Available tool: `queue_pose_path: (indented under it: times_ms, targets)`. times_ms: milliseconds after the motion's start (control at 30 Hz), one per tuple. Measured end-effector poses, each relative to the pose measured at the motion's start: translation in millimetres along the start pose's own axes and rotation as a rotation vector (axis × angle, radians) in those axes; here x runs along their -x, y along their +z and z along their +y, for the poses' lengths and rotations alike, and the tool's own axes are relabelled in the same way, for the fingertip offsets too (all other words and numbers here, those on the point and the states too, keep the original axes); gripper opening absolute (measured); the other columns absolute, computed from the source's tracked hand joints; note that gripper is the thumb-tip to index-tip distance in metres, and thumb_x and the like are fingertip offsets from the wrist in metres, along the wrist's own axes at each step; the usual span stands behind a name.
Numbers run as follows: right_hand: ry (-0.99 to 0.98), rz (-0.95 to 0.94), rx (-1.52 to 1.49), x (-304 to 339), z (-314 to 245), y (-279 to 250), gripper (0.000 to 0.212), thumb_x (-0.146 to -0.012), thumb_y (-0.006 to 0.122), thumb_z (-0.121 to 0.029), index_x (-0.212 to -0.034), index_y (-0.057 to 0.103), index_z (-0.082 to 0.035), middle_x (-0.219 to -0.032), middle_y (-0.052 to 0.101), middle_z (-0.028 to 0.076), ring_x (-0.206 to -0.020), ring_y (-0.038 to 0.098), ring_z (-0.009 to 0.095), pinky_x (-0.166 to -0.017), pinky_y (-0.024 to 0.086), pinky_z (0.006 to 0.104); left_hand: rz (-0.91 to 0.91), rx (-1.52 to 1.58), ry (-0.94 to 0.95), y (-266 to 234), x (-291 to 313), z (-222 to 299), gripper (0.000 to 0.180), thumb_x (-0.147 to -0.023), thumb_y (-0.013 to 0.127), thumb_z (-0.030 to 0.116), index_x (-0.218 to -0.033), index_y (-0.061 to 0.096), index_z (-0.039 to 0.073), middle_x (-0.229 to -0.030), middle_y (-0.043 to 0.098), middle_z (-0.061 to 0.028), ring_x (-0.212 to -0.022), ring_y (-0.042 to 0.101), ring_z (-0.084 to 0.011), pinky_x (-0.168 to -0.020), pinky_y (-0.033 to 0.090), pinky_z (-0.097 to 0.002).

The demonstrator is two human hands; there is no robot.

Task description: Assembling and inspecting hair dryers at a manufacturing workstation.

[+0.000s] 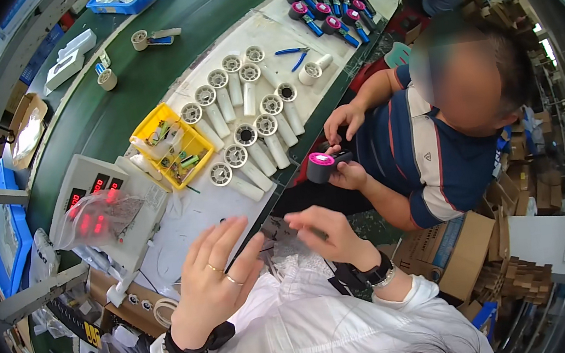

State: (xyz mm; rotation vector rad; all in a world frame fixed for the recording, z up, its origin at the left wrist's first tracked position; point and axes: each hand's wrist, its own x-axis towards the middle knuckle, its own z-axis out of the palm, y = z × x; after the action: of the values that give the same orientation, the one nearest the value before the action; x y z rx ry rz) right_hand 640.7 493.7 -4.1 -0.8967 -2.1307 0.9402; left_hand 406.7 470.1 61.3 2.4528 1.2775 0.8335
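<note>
My left hand (220, 274) is raised over the near end of the bench, fingers stretched out and holding nothing, with rings on two fingers. To its right, my right hand (333, 237) hovers above my lap, its fingers extended and apart from any object I can see. Beyond both hands lie several white hair-dryer-shaped housings (244, 168), each with a round ringed head and a tube handle. A yellow parts tray (204, 150) with small circuit parts sits to their left. Neither hand touches these things.
A white meter (88, 188) with red digits, partly under clear plastic, stands at left. A co-worker (429, 150) at right holds a dark piece with a magenta end (321, 160). Blue pliers (297, 59) and several magenta-ended units (328, 10) lie farther back. Cardboard boxes (474, 251) stand right.
</note>
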Motion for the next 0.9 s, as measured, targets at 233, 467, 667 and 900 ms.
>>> queue_pose_path:
  times_ms: [233,467,667,900]
  targets:
    - [0.264,0.055,-0.139,-19.3,8.6,45.1,0.029,-0.079,0.056,-0.006,-0.107,0.057,-0.004,-0.081,0.06,0.011,-0.072,0.06,0.021,-0.063,0.048,0.0298,-0.327,0.88,-0.106,34.4,14.2,-3.5,0.032,-0.073,0.066,0.007,-0.104,0.058,0.004,-0.11,0.055,-0.0137,-0.101,0.055,-0.0285,-0.087,0.043,-0.0386]
    - [0.135,-0.117,-0.532,-30.4,-20.7,74.9,0.048,-0.078,0.054,-0.01,-0.125,0.044,-0.009,-0.077,0.056,0.009,-0.071,0.056,0.019,-0.064,0.048,0.0311,-0.418,2.045,-0.197,76.2,22.1,1.9,0.042,-0.084,0.056,0.006,-0.122,0.04,-0.002,-0.12,0.047,-0.0176,-0.11,0.049,-0.0277,-0.095,0.037,-0.0403]
    - [0.156,-0.14,-0.554,-31.4,-18.7,76.5,0.054,-0.077,0.053,-0.01,-0.13,0.042,-0.011,-0.077,0.056,0.007,-0.071,0.054,0.018,-0.064,0.048,0.0277,-0.343,2.057,-0.341,73.6,30.2,2.9,0.043,-0.086,0.053,0.011,-0.123,0.037,-0.002,-0.117,0.048,-0.022,-0.113,0.045,-0.0331,-0.099,0.032,-0.043]
    - [0.154,0.044,-0.471,-13.1,6.3,73.6,0.04,-0.08,0.055,-0.005,-0.12,0.049,-0.004,-0.078,0.058,0.005,-0.068,0.057,0.015,-0.064,0.048,0.0245,-0.36,1.829,-0.454,62.5,37.3,-13.3,0.038,-0.091,0.045,0.01,-0.125,0.034,-0.003,-0.121,0.046,-0.017,-0.114,0.044,-0.0227,-0.097,0.034,-0.0358]
